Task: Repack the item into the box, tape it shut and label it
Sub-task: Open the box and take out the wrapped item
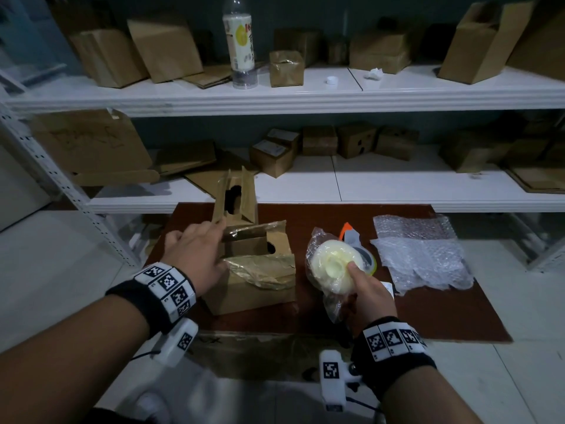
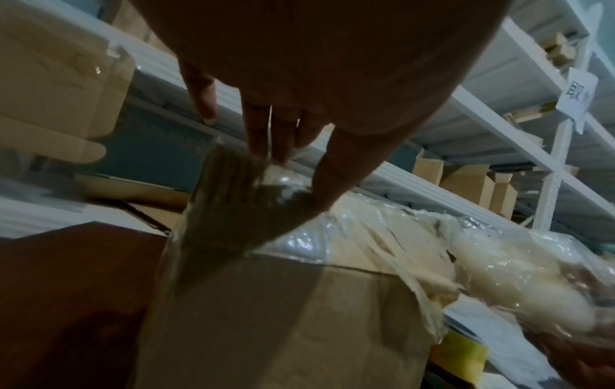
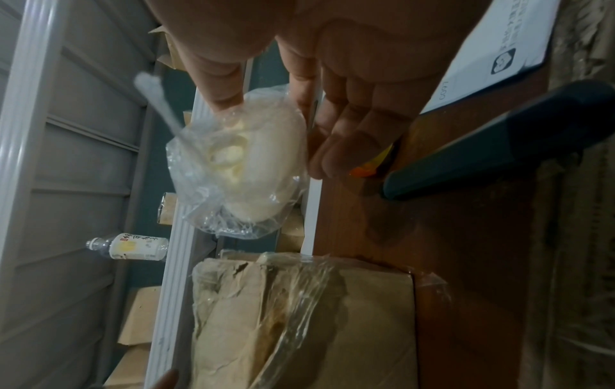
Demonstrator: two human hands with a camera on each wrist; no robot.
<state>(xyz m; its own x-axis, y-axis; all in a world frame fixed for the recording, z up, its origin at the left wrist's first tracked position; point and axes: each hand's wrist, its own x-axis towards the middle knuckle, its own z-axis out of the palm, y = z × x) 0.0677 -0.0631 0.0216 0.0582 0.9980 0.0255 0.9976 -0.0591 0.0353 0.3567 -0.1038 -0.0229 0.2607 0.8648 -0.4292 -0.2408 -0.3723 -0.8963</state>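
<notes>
An open cardboard box [image 1: 256, 289] wrapped in old wrinkled tape stands on a brown mat [image 1: 443, 310], its far flap upright. My left hand [image 1: 214, 237] lies against the box's left flap with the fingers straight; in the left wrist view the thumb and fingers [image 2: 283, 147] touch that flap above the box [image 2: 283, 315]. To the right of the box my right hand [image 1: 357, 276] pinches a pale round item in a clear plastic bag [image 1: 328, 267], thumb on its middle. The right wrist view shows the bagged item [image 3: 259, 163] held above the box [image 3: 299, 315].
A tape dispenser [image 1: 356, 241] with an orange tip lies behind the item. Bubble wrap [image 1: 422, 255] covers the mat's right side. A white label sheet [image 1: 389, 287] peeks out by my right hand. White shelves [image 1: 275, 96] behind hold several boxes and a bottle [image 1: 240, 41].
</notes>
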